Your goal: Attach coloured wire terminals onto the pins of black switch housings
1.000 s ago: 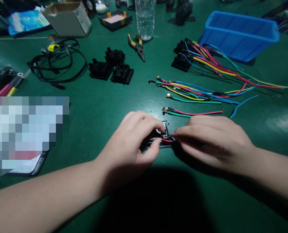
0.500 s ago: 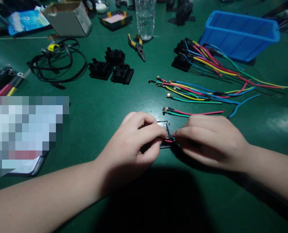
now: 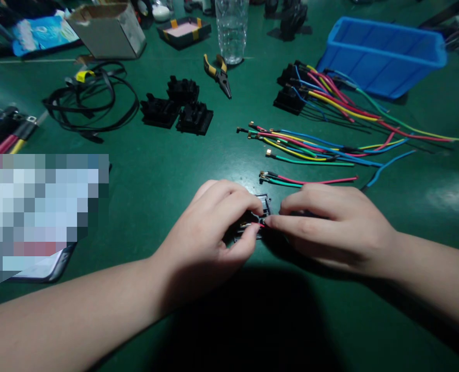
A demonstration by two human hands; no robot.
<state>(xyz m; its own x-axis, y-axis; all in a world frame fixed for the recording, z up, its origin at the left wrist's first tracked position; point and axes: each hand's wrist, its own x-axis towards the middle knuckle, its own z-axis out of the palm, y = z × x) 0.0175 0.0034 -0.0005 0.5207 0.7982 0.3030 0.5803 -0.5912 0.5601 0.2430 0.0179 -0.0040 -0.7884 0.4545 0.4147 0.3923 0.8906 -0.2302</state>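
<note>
Left hand [image 3: 217,222]: thumb and forefinger bowed to a narrow gap, touching a small black housing [image 3: 266,202] flat on the green table [image 3: 144,206]. Probably steadying it; can't tell if they actually clamp. Right hand [image 3: 333,227] comes in opposite, forefinger tip at the housing right by a short red wire [image 3: 261,225]. Its thumb is hidden, so can't tell if it pinches anything. Facing tips suggest fine positioning from two sides.

Phone-like device [image 3: 61,263] at far left, mostly pixelated. Just beyond the hands, a wire pair [image 3: 310,182], then a looser wire bunch [image 3: 310,151]. Metal ends all left, tails right, presumably so the terminals are easy to find.

Further out: three black parts [image 3: 193,118] grouped together, wired black parts [image 3: 289,98] kept apart on the right, likely sorted. Pliers [image 3: 223,80] between them, nose toward the worker. Blue bin [image 3: 380,67] and bottle [image 3: 232,36] behind, presumably out of elbow range.
</note>
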